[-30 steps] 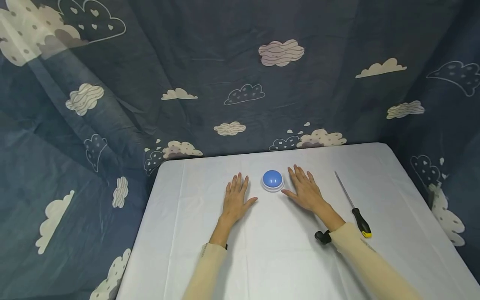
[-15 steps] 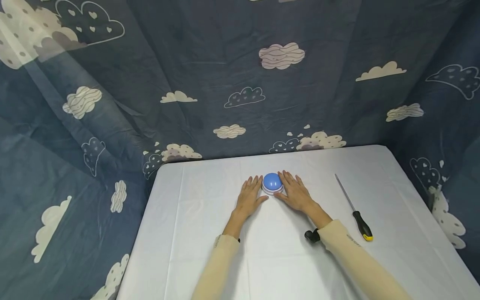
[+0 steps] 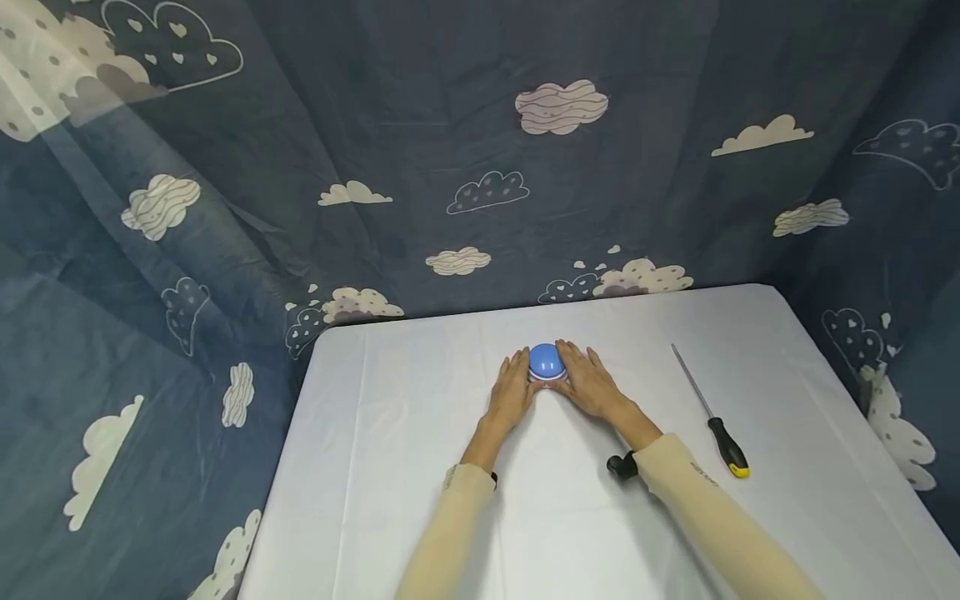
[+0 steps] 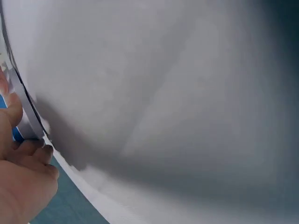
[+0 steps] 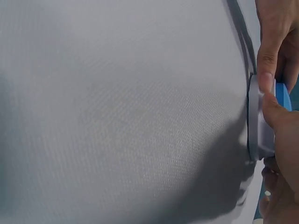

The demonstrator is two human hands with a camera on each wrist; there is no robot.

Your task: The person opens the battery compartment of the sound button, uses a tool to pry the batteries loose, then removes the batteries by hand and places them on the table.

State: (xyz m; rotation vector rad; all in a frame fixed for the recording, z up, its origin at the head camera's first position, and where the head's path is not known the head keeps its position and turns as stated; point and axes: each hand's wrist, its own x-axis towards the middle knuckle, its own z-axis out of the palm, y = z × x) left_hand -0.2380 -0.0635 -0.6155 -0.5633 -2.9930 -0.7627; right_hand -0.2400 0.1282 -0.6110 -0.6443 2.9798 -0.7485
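Note:
On the white table, a round push button (image 3: pixel 547 360) with a glossy blue dome and white base sits between my hands. My left hand (image 3: pixel 512 390) holds its left side, and my right hand (image 3: pixel 596 387) holds its right side. Both thumbs meet at the near edge of the base. In the right wrist view, the two thumbs press against the white base (image 5: pixel 254 121), while the fingers reach around behind it. The left wrist view catches my left hand (image 4: pixel 28 182) at the base's side, its fingertips curled in. The far side of the base is hidden.
A screwdriver (image 3: pixel 727 446) with a black and yellow handle lies on the white tablecloth (image 3: pixel 405 483) to the right. Dark blue curtains (image 3: pixel 420 125) with cloud prints hang behind and beside the table. A black device (image 3: pixel 622 467) sits at my right wrist.
Both hands have moved inward from either side of the push button and now hold it between them. The button has stayed in about the same place. The screwdriver has not moved.

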